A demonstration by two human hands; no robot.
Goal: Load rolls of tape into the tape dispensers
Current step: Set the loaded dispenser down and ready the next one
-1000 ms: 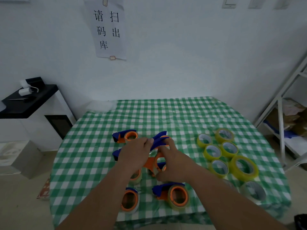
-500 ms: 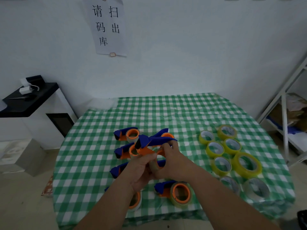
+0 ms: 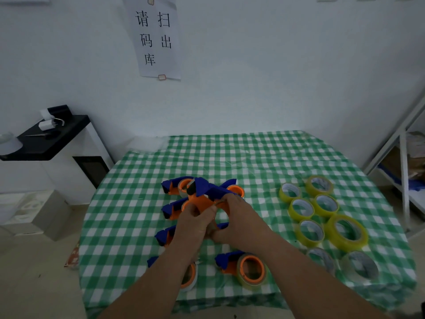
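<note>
Orange-blue dispenser [image 3: 202,199] is held above the cloth [image 3: 253,157], both hands curled round it: left hand [image 3: 195,224], right hand [image 3: 239,222]. Nearer than the fingers, one dispenser [image 3: 243,268] looks loaded. Right of them, yellow rolls [image 3: 322,210] wait; most work likely remains.

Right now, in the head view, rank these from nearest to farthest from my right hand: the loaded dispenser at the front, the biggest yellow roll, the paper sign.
From the right hand:
1. Loaded dispenser, just below.
2. Biggest yellow roll, to the right.
3. Paper sign, up on the wall.
</note>
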